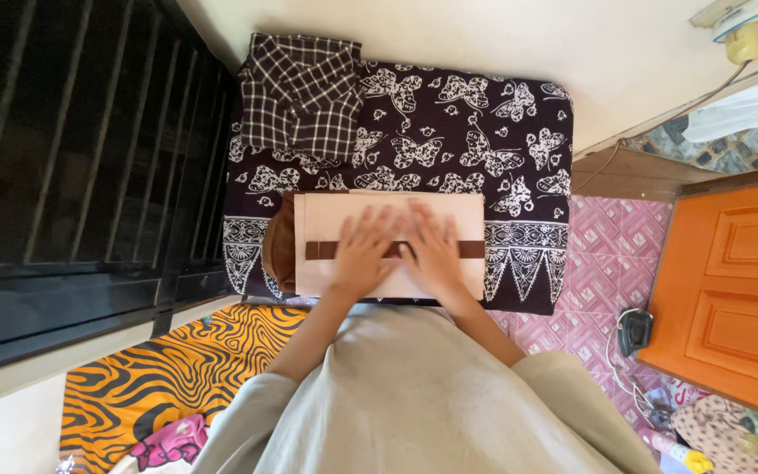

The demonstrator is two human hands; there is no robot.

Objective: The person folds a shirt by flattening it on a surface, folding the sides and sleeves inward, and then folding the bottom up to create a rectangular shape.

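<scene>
Butterfly-print cloth (449, 132) covers the low pad; beige folded garment (388, 246) lies at its near edge. Your left hand (363, 250) and right hand (432, 250) lie flat, gripping nothing. Press outward evenly, keeping edges square.

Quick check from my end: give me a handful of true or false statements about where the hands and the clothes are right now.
1. Both hands lie flat on the folded beige cloth: left hand, right hand. True.
2. The beige cloth has a brown band across it. True.
3. The checked shirt lies under the hands. False: it lies folded at the far left corner of the butterfly-print cloth, away from both hands.
4. The iron stands on the beige cloth. False: it sits on the pink floor mat near the orange door.
5. The right hand holds the iron. False: it rests on the cloth.
</scene>
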